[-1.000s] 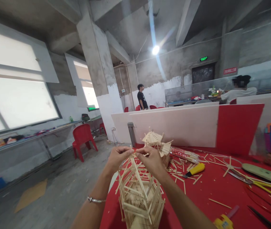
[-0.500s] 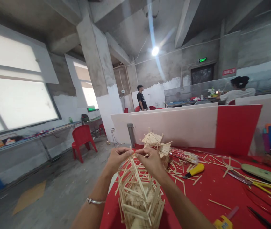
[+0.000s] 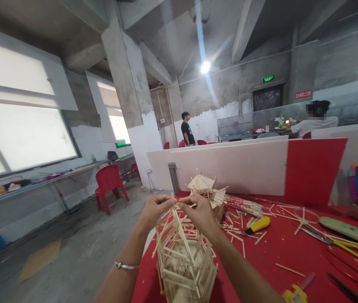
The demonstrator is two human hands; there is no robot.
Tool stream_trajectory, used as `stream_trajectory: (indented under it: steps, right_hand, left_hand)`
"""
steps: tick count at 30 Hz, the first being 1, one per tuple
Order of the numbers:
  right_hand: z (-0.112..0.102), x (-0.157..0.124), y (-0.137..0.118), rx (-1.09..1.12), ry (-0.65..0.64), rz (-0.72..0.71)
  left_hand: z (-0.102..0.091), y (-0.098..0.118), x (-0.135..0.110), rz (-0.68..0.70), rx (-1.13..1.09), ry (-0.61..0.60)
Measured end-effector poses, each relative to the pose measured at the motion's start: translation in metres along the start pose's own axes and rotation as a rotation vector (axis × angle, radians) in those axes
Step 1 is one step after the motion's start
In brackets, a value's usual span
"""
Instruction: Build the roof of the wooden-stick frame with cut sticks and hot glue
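Observation:
A many-sided frame model built of thin wooden sticks (image 3: 181,261) stands on the red tabletop (image 3: 254,269) right before me. Its slanting roof sticks meet at a peak. My left hand (image 3: 156,210) pinches the peak from the left, thumb and fingers closed. From the other side my right hand (image 3: 199,210) pinches at the same spot, its fingertips nearly touching the left ones. The fingers hide most of the joint at the peak. Behind my right hand rises a second stick model with a closed pointed roof (image 3: 200,183).
Loose sticks and a bagged bundle of sticks (image 3: 243,205) lie right of the models. Near them are a yellow utility knife (image 3: 257,226), yellow-handled scissors (image 3: 352,248) and a yellow tool (image 3: 295,293). A white board (image 3: 229,168) borders the table's back. Two people are beyond it.

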State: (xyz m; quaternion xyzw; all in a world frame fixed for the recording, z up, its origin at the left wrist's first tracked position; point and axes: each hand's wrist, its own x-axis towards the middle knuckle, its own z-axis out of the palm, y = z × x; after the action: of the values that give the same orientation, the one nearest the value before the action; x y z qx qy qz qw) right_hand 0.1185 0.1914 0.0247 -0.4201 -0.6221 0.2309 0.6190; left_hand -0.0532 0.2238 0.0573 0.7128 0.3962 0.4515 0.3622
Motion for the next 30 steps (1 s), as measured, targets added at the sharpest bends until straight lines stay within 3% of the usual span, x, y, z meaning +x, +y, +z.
stream_trajectory:
  steps: [19, 30]
  right_hand:
    - [0.0023, 0.0005, 0.0032, -0.007, 0.016, -0.014]
    - [0.0017, 0.0004, 0.0013, 0.003, 0.006, 0.001]
  left_hand:
    - [-0.0023, -0.0046, 0.0014, 0.021, 0.034, -0.013]
    - [-0.0003, -0.0028, -0.0003, -0.025, -0.061, 0.0]
